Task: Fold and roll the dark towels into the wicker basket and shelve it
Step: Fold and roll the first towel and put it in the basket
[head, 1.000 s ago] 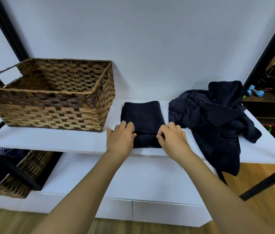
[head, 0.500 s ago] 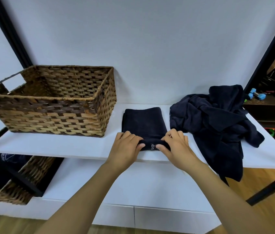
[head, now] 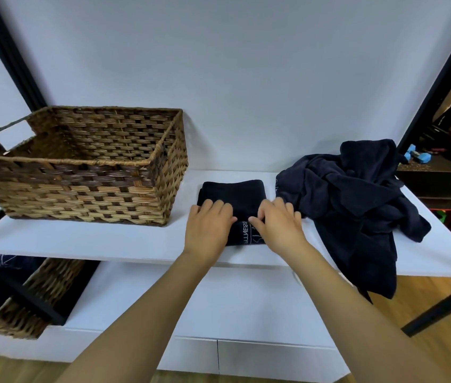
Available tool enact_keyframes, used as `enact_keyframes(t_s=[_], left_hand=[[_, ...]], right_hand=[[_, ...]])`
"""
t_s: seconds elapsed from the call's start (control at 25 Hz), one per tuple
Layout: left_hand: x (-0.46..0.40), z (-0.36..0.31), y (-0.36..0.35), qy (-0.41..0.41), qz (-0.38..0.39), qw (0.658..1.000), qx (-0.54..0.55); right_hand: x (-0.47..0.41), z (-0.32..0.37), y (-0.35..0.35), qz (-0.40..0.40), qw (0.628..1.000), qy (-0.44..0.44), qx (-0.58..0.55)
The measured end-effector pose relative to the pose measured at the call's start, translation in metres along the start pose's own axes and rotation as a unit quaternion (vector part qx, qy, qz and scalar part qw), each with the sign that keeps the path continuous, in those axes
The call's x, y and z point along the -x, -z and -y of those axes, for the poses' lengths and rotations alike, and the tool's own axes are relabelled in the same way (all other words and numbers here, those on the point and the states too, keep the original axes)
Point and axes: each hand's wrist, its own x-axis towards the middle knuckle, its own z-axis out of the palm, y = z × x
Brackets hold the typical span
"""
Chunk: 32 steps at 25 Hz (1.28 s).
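We see a white bench point(head: 94, 241) against a pale wall point(head: 246, 78), black frame posts at both sides, wood floor below right. A second wicker basket point(head: 25, 305) sits on the lower shelf at left, dark cloth inside it. Gym clutter shows far right, blurred.

The wicker basket point(head: 86, 172) stands on the bench at left, open top; we cannot see towels inside it. A loose pile of dark towels point(head: 357, 205) lies at right, one corner hanging off the front edge.

The folded towel point(head: 232, 194) lies between basket and pile, near the front edge, its near end partly rolled with white lettering showing on the roll.

Left hand point(head: 209, 228) and right hand point(head: 279, 226) both rest on the roll. Fingers of both are curled over the rolled part, thumbs tucked toward it, gripping the cloth.

Step, in our judgement: rolling the towel away from us, barely started.

Risks as we judge them: uneven push from one hand would cone the roll; loose grip would let the soft cloth unroll; the roll sits near the bench edge and could slip off; the right hand is just beside the pile and could drag it.
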Motion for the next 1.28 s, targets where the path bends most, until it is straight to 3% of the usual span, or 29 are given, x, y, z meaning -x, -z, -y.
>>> enact_keyframes(t_s=[0.08,0.2,0.32,0.68,0.8,0.88,0.96,1.0,1.08,1.16,1.28], left_hand=[[0.024,0.006,-0.011,-0.058,-0.092,0.993,0.046],[0.043,0.022,-0.014,-0.081,-0.046,0.992,0.089],[0.031,0.026,-0.002,-0.067,0.015,0.993,0.100],[0.015,0.019,0.018,0.030,0.118,0.981,0.152],[0.016,0.010,0.015,0.016,0.043,0.995,0.091],[0.029,0.010,0.003,-0.042,-0.021,0.998,0.050],[0.039,0.014,-0.003,-0.063,-0.026,0.996,0.052],[0.036,0.018,-0.002,-0.061,-0.009,0.996,0.058],[0.023,0.022,0.005,-0.056,0.026,0.996,0.066],[0.012,0.019,0.017,-0.040,0.076,0.992,0.096],[-0.001,0.021,0.022,0.034,0.137,0.973,0.184]], right_hand=[[0.003,0.001,-0.015,-0.090,0.994,0.058,0.024],[0.019,-0.020,-0.027,-0.153,0.977,0.149,0.002],[0.025,-0.036,-0.029,-0.097,0.976,0.194,0.037],[0.014,-0.018,0.000,0.090,0.989,0.120,0.001],[0.001,-0.004,0.007,0.120,0.989,0.084,-0.002],[-0.005,-0.003,0.009,0.131,0.986,0.041,-0.093],[-0.005,-0.002,0.008,0.106,0.981,0.006,-0.164],[-0.002,0.000,0.005,0.075,0.987,0.011,-0.142],[0.005,0.000,-0.008,-0.057,0.994,0.092,0.025],[0.020,-0.003,-0.025,-0.149,0.969,0.166,0.103],[0.024,-0.014,-0.028,-0.158,0.968,0.190,0.044]])
